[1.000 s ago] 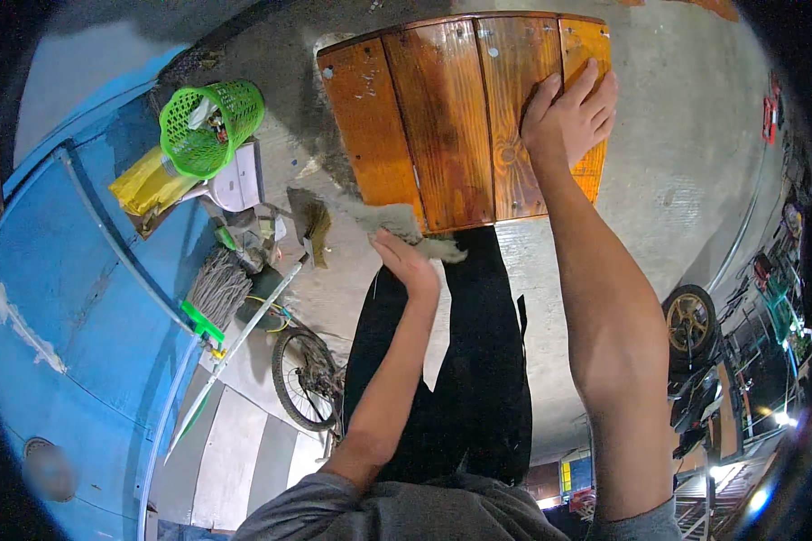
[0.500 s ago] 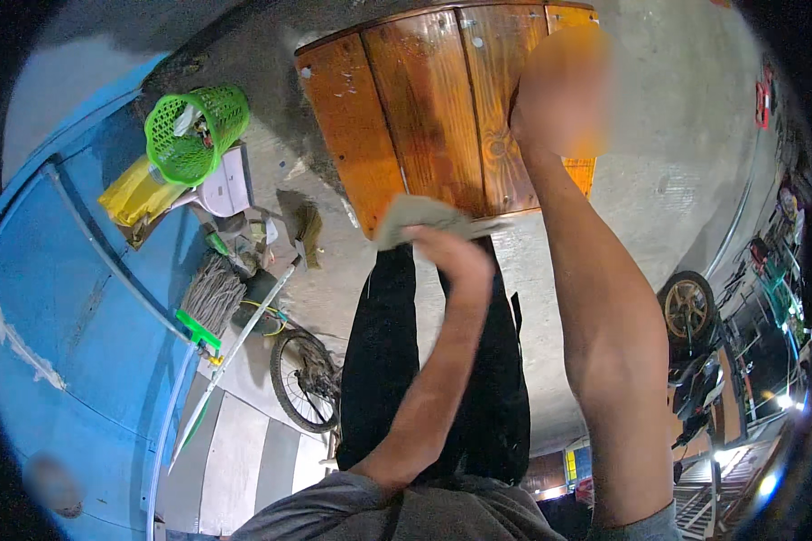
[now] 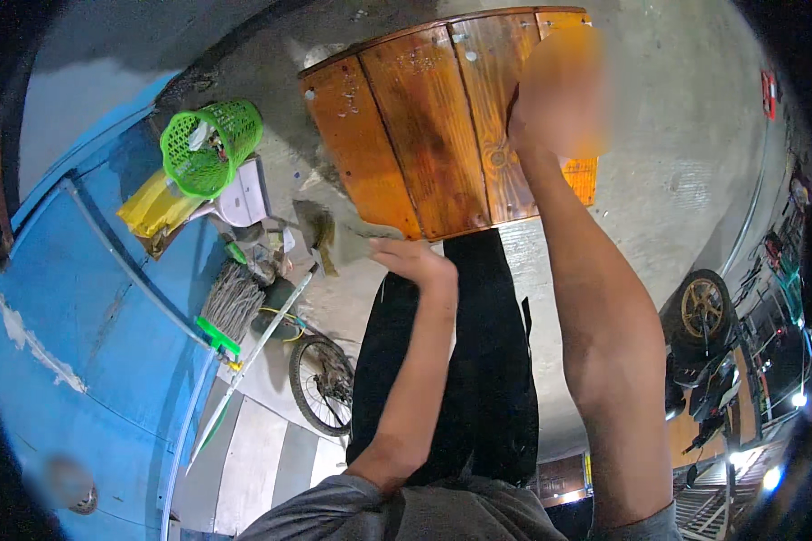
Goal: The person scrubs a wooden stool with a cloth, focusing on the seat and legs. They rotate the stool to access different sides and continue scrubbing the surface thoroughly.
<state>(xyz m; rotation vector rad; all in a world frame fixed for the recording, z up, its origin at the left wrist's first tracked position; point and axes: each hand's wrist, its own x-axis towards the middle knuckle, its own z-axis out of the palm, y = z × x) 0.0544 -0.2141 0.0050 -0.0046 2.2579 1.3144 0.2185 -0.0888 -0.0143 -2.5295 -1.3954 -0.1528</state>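
Observation:
A varnished orange-brown table top made of wooden planks [image 3: 433,126] stands in front of me. My left hand [image 3: 419,263] is at its near left corner, closed on a grey cloth [image 3: 376,232] that lies along the near edge and is partly covered by the fingers. My right arm reaches forward to the right part of the planks. There my right hand [image 3: 559,99] rests on or just over the wood; it is blurred and its fingers cannot be made out.
To the left are a green plastic basket [image 3: 209,149] with litter in it, a yellow bag [image 3: 158,207], a white dustpan [image 3: 244,194] and a mop head [image 3: 233,302], beside a blue wall [image 3: 90,298]. A bicycle wheel [image 3: 323,383] stands near my legs; a motorbike wheel [image 3: 702,307] is at the right.
My left hand has moved left and slightly nearer with the grey cloth, which was lifted and spread before. My right hand stays in place. The view has shifted slightly.

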